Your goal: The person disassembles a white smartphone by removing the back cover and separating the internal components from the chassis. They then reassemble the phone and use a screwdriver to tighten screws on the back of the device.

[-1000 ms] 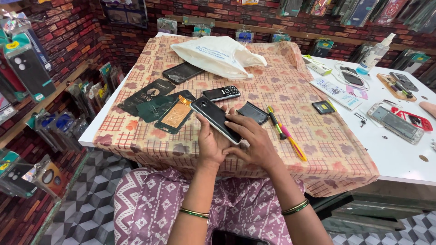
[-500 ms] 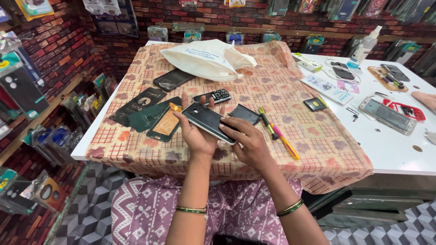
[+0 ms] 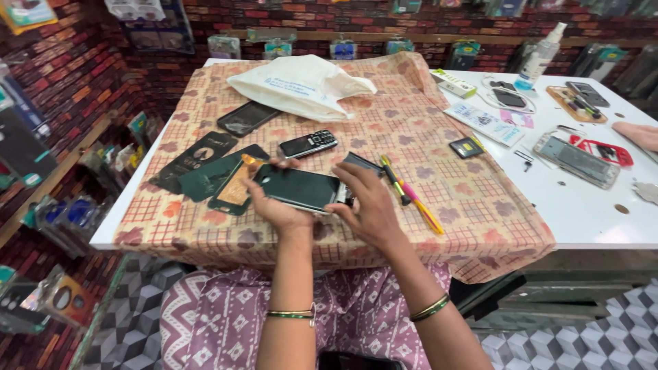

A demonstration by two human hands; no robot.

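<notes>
Hands meet over the near part of the checked cloth [image 3: 439,144], where we hold a dark smartphone [image 3: 301,188] just above it. Our left hand [image 3: 277,209] cradles it from below, fingers curled up round its far and left edges, so the palm and the phone's underside are hidden. Our right hand [image 3: 370,205] closes on its right end, fingertips bent onto the edge; what they press there we cannot make out. Under the phone's left end lie dark green phone cases [image 3: 205,175], partly covered. A keypad phone [image 3: 308,144] lies just beyond, and a yellow and pink tool [image 3: 411,195] just right of our right hand. A white bag [image 3: 301,85] sits at the far side. At the right edge someone else's hand [image 3: 637,133] is cut off.
</notes>
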